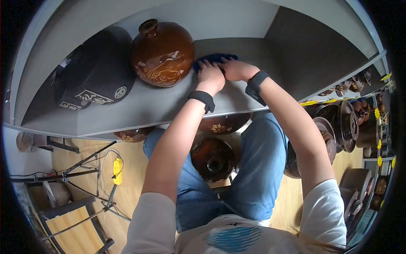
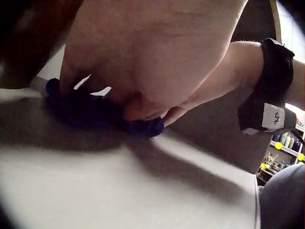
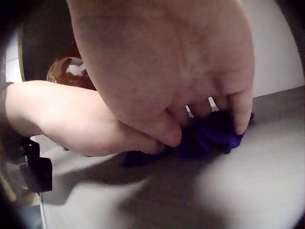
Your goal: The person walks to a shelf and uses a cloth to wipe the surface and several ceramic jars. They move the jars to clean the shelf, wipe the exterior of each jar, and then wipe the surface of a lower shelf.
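Note:
A dark blue cloth [image 1: 214,60] lies bunched on the grey shelf board [image 1: 148,108]. My left hand [image 1: 211,79] grips it, fingers spread over its far side and thumb at the near side, as the left wrist view shows. Close beside it, my right hand [image 1: 240,70] holds the same cloth between thumb and fingers. The thumbs nearly meet over the cloth [image 3: 209,136] in the right wrist view. Parts of the fingertips are hidden behind the blue folds. Just left of the cloth stands a glossy brown round jar [image 1: 163,55] with a raised pattern.
A large black jar [image 1: 95,70] with white characters is at the shelf's left. The dark side panel [image 1: 315,55] bounds the right. Below the front edge, a brown pot [image 1: 213,158] sits between the person's knees; more pots [image 1: 347,127] stand at right.

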The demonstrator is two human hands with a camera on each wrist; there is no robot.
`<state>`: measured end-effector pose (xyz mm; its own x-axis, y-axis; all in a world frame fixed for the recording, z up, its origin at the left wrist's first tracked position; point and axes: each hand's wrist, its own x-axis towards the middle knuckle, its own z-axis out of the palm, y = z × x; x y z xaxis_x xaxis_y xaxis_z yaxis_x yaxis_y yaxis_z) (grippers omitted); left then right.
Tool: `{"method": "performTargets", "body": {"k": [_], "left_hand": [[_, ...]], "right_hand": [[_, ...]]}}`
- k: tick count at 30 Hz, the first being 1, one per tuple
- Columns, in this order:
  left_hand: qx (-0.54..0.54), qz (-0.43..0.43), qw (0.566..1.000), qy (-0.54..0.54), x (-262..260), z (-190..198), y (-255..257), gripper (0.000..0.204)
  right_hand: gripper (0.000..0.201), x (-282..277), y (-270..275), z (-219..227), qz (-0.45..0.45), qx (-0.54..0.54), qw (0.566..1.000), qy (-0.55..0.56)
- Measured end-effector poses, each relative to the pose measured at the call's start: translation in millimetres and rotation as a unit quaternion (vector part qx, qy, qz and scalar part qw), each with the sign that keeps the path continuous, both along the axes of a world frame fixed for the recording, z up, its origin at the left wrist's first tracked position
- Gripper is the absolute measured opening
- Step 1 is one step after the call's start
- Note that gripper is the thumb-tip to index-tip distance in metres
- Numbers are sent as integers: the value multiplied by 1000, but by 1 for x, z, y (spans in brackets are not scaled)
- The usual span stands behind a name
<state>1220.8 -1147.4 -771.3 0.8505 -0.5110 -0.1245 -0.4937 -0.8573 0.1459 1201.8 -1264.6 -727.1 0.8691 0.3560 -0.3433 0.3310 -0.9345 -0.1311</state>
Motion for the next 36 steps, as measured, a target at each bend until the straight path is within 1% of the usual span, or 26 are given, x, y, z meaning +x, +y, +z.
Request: {"method": "performTargets", "body": {"k": [1,3,4,6,7,8,10,11,12,14,15,16,18,20,22,23,24,26,27,28,30,32,33,34,35,36], "left_hand": [[-2,0,1000,-2,2,1,-4,53],[-56,97,993,26,7,8,-12,55],[-59,97,993,23,8,12,-14,55],[-4,93,996,-4,13,20,-17,55],[2,100,994,-44,27,0,-21,55],[0,101,994,-47,37,-13,-23,55],[-80,153,983,-69,51,-25,-24,55],[-38,149,985,-73,58,-28,-26,54],[-39,150,985,-75,64,-30,-27,54],[12,126,986,-112,84,-48,-31,54],[23,138,974,-179,84,-53,-33,48],[23,138,974,-180,81,-42,-32,48],[-78,97,992,-27,77,-10,-28,57],[-80,90,991,-56,78,-11,-29,58],[-177,64,980,-70,68,-2,-28,58],[-93,40,992,-73,68,6,-28,57],[-91,39,992,-74,65,12,-29,57],[-92,56,993,-56,56,25,-31,56],[-91,55,993,-56,57,21,-32,56],[-113,38,990,-75,60,15,-33,57],[-134,19,986,-93,60,13,-38,57],[-70,-22,989,-132,60,15,-47,58],[-70,-22,988,-132,62,12,-54,58],[-101,-27,983,-154,70,-1,-62,58],[-131,-32,975,-175,74,-7,-70,58],[-131,-33,975,-176,72,-3,-76,58]], "right_hand": [[46,11,-5,-13,-6,19,1000,-21],[45,26,-12,-21,-11,35,999,-37],[45,29,-12,-20,-11,32,999,-40],[46,34,-11,-20,-28,67,994,-76],[47,45,-16,-29,2,38,996,-85],[47,53,-19,-37,3,37,995,-87],[48,68,-22,-49,18,72,988,-136],[48,74,-22,-55,15,57,985,-161],[48,79,-24,-61,16,57,985,-163],[47,79,-23,-58,20,85,977,-193],[47,77,-24,-52,0,92,978,-185],[47,73,-22,-43,1,92,978,-187],[44,65,-18,-22,-67,107,970,-206],[43,46,-11,16,-92,80,975,-186],[42,36,-10,36,-118,55,978,-163],[41,34,-11,40,-135,95,976,-145],[41,34,-12,41,-151,134,971,-129],[41,76,-25,-24,-142,151,971,-117],[41,91,-29,-47,-131,165,972,-104],[41,77,-30,-29,-133,166,972,-103],[40,35,-34,34,-129,57,980,-138],[40,30,-43,39,-155,70,976,-133],[41,28,-48,40,-180,83,972,-127],[41,36,-58,22,-179,84,972,-128],[41,53,-73,-14,-150,109,969,-164],[41,65,-86,-39,-120,133,963,-199]]}}
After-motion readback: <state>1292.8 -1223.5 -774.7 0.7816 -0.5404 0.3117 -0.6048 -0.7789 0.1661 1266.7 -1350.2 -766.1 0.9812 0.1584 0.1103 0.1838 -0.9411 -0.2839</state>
